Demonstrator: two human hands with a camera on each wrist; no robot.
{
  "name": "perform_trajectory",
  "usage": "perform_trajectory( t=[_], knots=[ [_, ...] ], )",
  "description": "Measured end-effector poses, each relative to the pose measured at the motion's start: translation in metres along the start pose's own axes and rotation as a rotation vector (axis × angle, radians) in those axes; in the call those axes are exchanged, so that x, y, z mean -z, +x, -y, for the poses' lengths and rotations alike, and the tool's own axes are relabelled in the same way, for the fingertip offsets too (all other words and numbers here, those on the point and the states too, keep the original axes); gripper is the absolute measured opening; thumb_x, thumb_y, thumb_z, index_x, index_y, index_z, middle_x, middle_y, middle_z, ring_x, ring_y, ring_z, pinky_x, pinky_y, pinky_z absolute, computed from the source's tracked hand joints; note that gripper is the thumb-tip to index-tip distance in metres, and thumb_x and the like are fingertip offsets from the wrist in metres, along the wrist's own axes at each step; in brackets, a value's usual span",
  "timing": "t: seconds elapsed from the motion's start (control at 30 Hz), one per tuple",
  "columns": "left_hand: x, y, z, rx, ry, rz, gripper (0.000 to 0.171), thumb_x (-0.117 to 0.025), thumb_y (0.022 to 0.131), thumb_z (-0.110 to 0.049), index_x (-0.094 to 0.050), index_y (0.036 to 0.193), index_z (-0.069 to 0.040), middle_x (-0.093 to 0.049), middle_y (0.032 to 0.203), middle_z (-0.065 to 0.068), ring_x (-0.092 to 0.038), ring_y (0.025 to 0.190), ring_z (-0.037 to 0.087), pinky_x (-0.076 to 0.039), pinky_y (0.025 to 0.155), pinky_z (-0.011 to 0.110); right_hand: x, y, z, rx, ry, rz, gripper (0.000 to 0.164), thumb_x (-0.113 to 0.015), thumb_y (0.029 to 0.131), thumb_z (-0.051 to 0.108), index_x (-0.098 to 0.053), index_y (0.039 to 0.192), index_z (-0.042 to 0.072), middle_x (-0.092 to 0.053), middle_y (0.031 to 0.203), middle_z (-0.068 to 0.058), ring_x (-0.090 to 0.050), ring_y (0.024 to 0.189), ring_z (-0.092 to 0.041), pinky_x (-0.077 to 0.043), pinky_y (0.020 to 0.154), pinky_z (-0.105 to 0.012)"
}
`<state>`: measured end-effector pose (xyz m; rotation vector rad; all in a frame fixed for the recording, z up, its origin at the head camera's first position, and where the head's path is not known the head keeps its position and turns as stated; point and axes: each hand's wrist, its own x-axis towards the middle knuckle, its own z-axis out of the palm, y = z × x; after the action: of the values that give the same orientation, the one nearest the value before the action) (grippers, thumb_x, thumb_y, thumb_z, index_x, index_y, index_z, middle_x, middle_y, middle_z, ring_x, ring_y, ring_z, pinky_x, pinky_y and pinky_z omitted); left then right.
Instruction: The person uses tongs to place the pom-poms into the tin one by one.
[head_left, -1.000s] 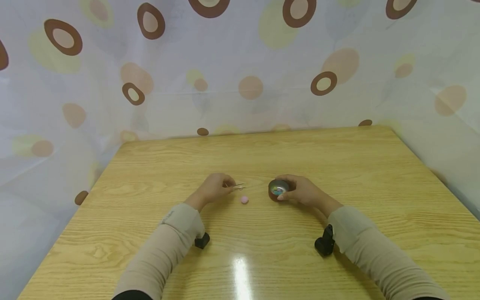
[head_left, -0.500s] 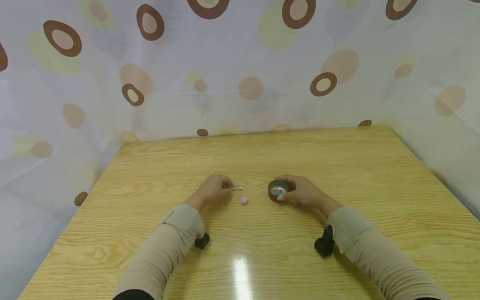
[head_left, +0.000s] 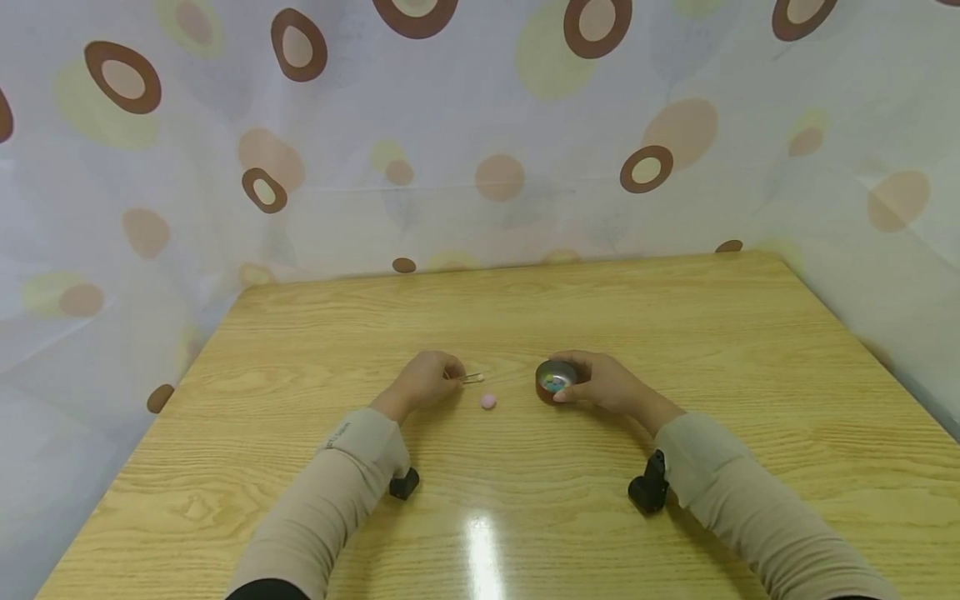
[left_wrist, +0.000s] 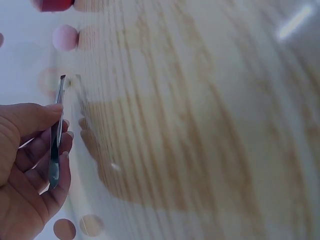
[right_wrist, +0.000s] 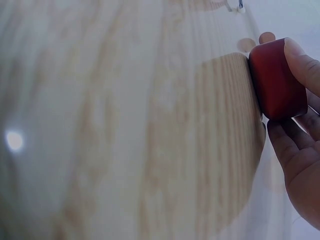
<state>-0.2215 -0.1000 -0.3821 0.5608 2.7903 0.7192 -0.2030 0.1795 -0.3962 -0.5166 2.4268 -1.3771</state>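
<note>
My left hand (head_left: 429,383) pinches metal tweezers (left_wrist: 56,135) between thumb and fingers, low over the table, tips pointing right. At the tips sits a small pale yellowish piece (head_left: 481,377). A pink ball (head_left: 488,402) lies on the table just to the near right of the tips; the left wrist view has it beyond them. My right hand (head_left: 606,382) grips a small round bowl (right_wrist: 277,80), red outside and metallic inside, with thumb and fingers on its right side. Several small coloured pieces (head_left: 555,384) lie in the bowl, which stands upright.
Both hands work over a wood-grain table (head_left: 480,317). A patterned white curtain (head_left: 450,125) hangs behind its far edge and along the sides. Black wrist cameras (head_left: 648,485) hang below both cuffs, close over the tabletop.
The left hand has drawn slightly left and nearer, and the tweezer arms have come closer together at the small pale piece. The right hand and bowl have hardly moved.
</note>
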Motion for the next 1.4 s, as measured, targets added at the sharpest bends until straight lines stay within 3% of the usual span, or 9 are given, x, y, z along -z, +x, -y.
perform_trajectory(
  t=[0.7, 1.4],
  knots=[
    [-0.001, -0.003, -0.004, -0.051, -0.010, -0.004, 0.015, -0.059, 0.080, -0.007, -0.063, 0.094, -0.005, -0.060, 0.086, 0.003, -0.055, 0.081, 0.016, -0.045, 0.072, 0.028, -0.001, -0.001, 0.001, -0.008, -0.017, -0.003, 0.068, -0.071, 0.069, 0.030, -0.042, 0.126, 0.006, -0.047, 0.120, -0.013, -0.045, 0.107, -0.028, -0.036, 0.088, -0.042],
    [-0.001, 0.005, -0.033, -0.128, -0.044, 0.000, 0.016, -0.056, 0.083, -0.011, -0.062, 0.097, -0.008, -0.059, 0.088, -0.001, -0.052, 0.077, 0.010, -0.043, 0.065, 0.022, 0.000, 0.000, -0.001, 0.004, -0.012, 0.003, 0.068, -0.070, 0.069, 0.029, -0.042, 0.126, 0.006, -0.046, 0.122, -0.014, -0.044, 0.108, -0.029, -0.033, 0.090, -0.043]
  ],
)
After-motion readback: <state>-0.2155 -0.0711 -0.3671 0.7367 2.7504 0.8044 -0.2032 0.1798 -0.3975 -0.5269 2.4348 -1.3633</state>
